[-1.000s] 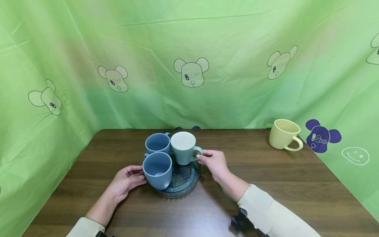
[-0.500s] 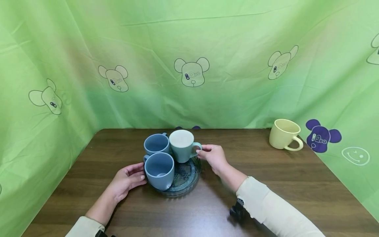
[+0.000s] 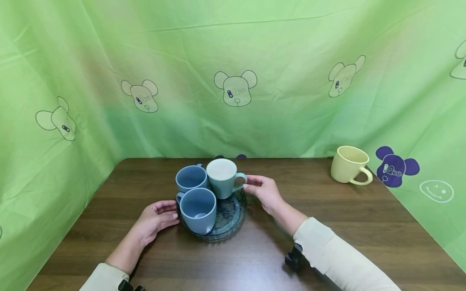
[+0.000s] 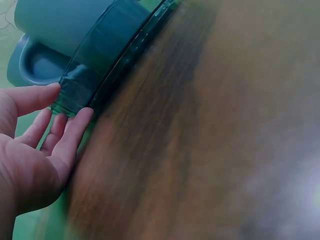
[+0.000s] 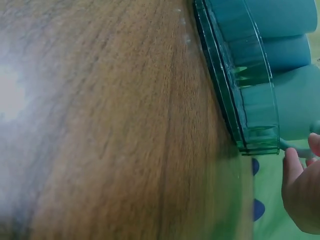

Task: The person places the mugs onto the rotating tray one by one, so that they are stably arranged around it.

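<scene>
A round clear blue-green tray (image 3: 228, 216) with a raised wall sits on the table. Inside its left and back stand three upright mugs: a front blue mug (image 3: 198, 212), a rear blue mug (image 3: 190, 178) and a teal mug (image 3: 222, 184) with a pale inside. My left hand (image 3: 156, 220) lies at the tray's left side, fairly straight fingertips touching its wall, as the left wrist view shows. On the other side, my right hand (image 3: 265, 196) has extended fingertips beside the teal mug's handle; whether they touch it is hard to tell.
A yellow mug (image 3: 350, 165) stands at the table's far right corner. The brown wooden table (image 3: 346, 214) ends at a green curtain (image 3: 276, 121) printed with cartoon heads. Small black devices sit near both sleeves.
The tray's mugs have turned counterclockwise: the teal mug shifted left and back, the front blue mug right. My right hand moved slightly back; my left hand stayed nearly in place.
</scene>
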Action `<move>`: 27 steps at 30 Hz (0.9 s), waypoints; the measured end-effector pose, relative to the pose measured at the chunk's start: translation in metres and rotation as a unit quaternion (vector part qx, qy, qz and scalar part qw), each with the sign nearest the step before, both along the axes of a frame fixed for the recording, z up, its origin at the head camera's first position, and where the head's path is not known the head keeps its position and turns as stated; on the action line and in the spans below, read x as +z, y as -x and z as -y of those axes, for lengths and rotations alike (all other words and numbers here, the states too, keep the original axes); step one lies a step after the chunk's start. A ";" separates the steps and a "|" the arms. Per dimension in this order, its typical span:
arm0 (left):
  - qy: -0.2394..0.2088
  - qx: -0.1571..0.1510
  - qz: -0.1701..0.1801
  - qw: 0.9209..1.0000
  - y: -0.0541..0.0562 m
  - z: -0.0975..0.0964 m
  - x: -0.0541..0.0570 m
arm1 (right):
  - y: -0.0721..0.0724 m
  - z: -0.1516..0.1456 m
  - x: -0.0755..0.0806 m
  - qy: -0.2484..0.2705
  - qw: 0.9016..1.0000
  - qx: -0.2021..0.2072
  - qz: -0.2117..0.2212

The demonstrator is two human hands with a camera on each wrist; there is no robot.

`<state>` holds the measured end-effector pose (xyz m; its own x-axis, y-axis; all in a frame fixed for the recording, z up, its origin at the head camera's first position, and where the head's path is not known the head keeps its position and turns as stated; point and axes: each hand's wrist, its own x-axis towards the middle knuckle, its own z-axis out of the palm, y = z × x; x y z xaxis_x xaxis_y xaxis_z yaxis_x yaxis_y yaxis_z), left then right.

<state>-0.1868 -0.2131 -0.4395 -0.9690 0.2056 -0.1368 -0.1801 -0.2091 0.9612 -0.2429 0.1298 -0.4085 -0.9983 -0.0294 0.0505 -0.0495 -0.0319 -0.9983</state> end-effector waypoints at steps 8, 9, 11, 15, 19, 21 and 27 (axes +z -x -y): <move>0.020 0.000 -0.005 1.000 0.009 0.005 0.003 | -0.003 -0.009 0.002 0.043 0.999 -0.011 -0.004; 0.020 0.000 -0.005 1.000 0.010 0.005 0.004 | -0.004 -0.010 0.002 0.042 0.999 -0.012 -0.007; 0.018 0.000 -0.007 1.000 0.011 0.005 0.004 | -0.006 -0.011 0.002 0.041 0.999 -0.013 -0.012; 0.021 0.004 -0.006 1.000 0.014 0.004 0.004 | -0.007 -0.014 0.000 0.035 0.999 -0.019 -0.019; 0.031 0.004 -0.006 0.999 0.018 0.003 0.004 | -0.008 -0.017 0.000 0.033 0.999 -0.019 -0.026; 0.038 -0.001 -0.008 0.999 0.020 0.003 0.004 | -0.009 -0.019 0.000 0.031 0.999 -0.019 -0.030; 0.051 -0.027 -0.014 0.998 0.026 0.005 0.005 | -0.012 -0.029 0.002 0.018 0.999 -0.026 -0.041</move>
<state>-0.2128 -0.2184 -0.4347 -0.9608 0.2433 -0.1331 -0.1615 -0.1006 0.9817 -0.2305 0.1592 -0.4070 -0.9908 0.0255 0.1328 -0.1342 -0.0624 -0.9890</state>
